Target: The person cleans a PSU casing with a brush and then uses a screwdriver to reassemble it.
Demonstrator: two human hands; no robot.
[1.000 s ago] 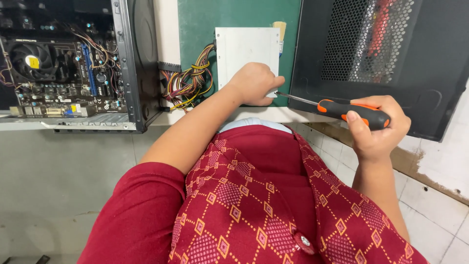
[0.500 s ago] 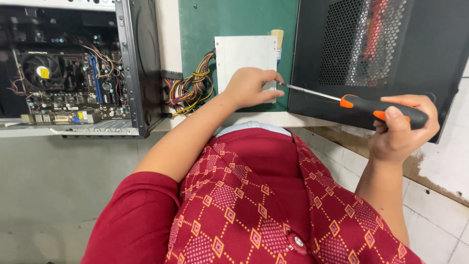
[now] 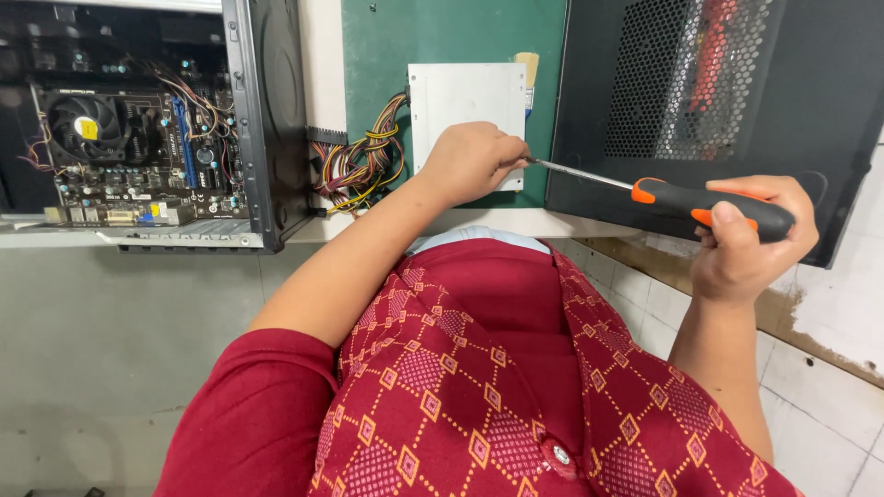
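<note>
Single head-worn camera, looking steeply down and forward over wearer's own chest. Close range: bench [image 3: 479, 221] edge just beyond torso. Open computer case [image 3: 138, 129] fills upper left, perforated black panel [image 3: 718, 92] upper right, green mat [image 3: 442, 32] top centre. No second view.

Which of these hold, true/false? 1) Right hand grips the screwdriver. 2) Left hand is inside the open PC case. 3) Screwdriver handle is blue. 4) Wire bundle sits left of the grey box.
1) True: the right hand is closed around the screwdriver.
2) False: the left hand rests on the grey metal box, outside the open PC case.
3) False: it is black and orange.
4) True: the wire bundle lies left of it.
</note>
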